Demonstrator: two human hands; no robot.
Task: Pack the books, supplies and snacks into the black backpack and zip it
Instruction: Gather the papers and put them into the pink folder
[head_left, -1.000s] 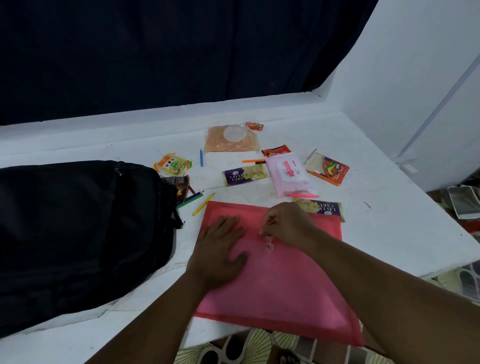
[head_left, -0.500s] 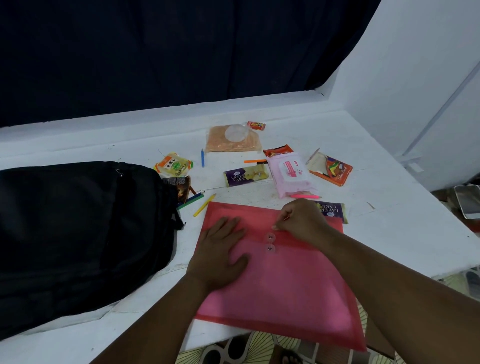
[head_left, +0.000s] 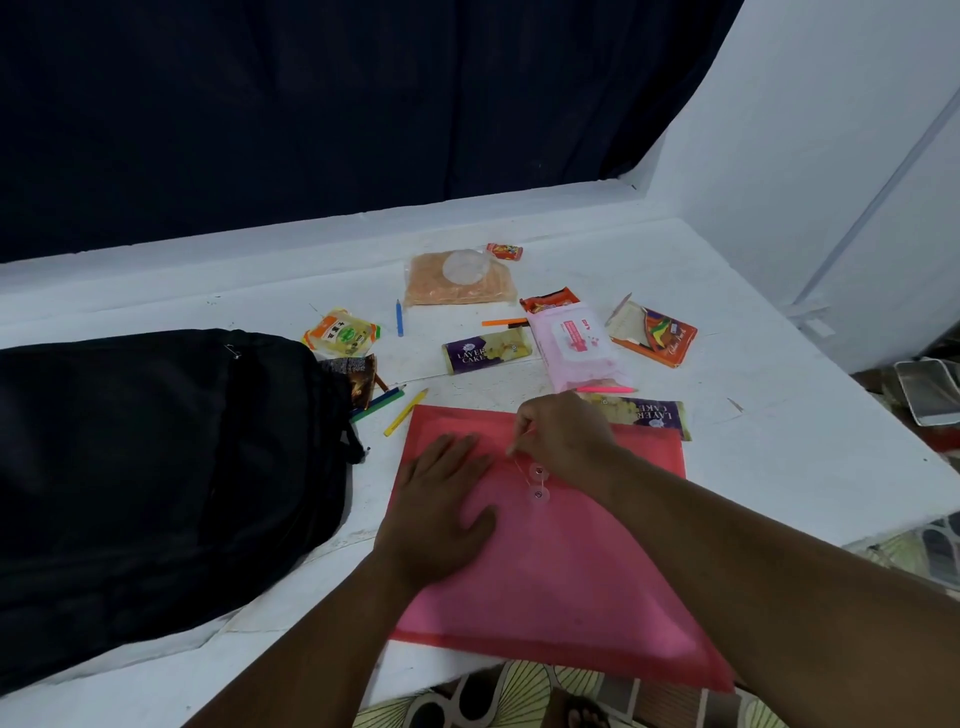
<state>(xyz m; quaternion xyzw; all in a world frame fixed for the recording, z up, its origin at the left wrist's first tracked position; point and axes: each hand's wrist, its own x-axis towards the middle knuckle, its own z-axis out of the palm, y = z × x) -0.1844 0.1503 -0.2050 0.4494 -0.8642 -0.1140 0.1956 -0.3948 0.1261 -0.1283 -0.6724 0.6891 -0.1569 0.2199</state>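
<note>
While the left hand (head_left: 441, 512) lies flat on the pink folder (head_left: 545, 561) at lower centre, the right hand (head_left: 563, 434) pinches its string (head_left: 521, 464); the backpack (head_left: 156, 467) lies at left on the tabletop (head_left: 753, 467)

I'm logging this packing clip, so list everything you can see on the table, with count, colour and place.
backpack: one, black, lying left
envelope folder: one, pink, front centre, string clasp
layer cake bars: two, purple, behind folder
wipes pack: one, pink, centre
snack packet: one, yellow, near backpack
clear bag: one, orange contents, far centre
pencil box: one, orange, right
yellow pencil: one, beside folder
left hand: flat on folder
right hand: pinching clasp string
</note>
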